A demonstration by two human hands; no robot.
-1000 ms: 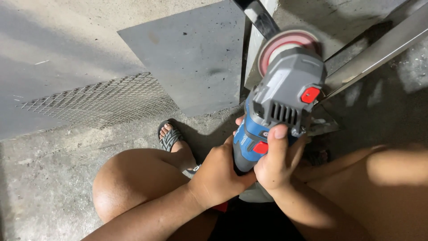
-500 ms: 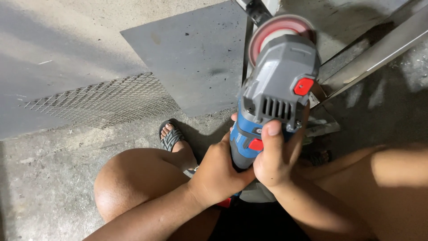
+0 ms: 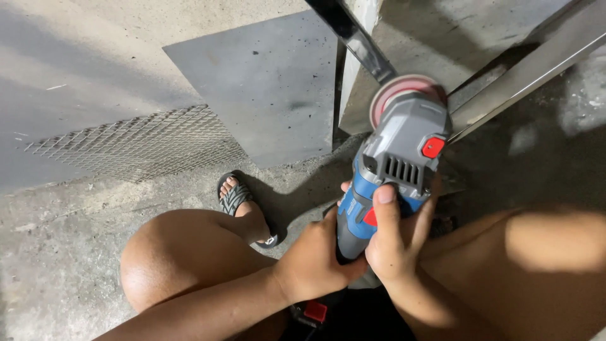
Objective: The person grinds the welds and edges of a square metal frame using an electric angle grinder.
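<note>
A blue-and-grey handheld angle grinder [image 3: 392,169] with a red lock button sits at centre frame, its body running from about 7 o'clock up to 1 o'clock, held above the floor by both hands. Its reddish abrasive flap disc [image 3: 404,89] points away from the person and sits at or just beside the lower end of a dark flat steel bar [image 3: 351,33] that leans in from 12 o'clock; whether disc and bar touch cannot be told. No sparks or dust are visible, so whether the disc is spinning cannot be told either. The right hand [image 3: 394,243] is clamped around the grinder's blue body, thumb lying up over the grey vent housing. The left hand [image 3: 314,264] is closed on the lower rear of the tool, just beside the right. As a judgement, the grinder is positioned at the metal, but no bright ground patch shows on the bar, so any work looks barely begun. At 2 o'clock a pale angled steel rail [image 3: 536,69] runs toward the corner. At 11 o'clock a grey flat sheet-metal plate [image 3: 265,88] lies on the concrete floor [image 3: 57,265], with a strip of expanded metal mesh [image 3: 139,145] at 9 o'clock. The person's bare knee [image 3: 183,259] and a sandalled foot [image 3: 237,196] occupy 7 to 8 o'clock.
</note>
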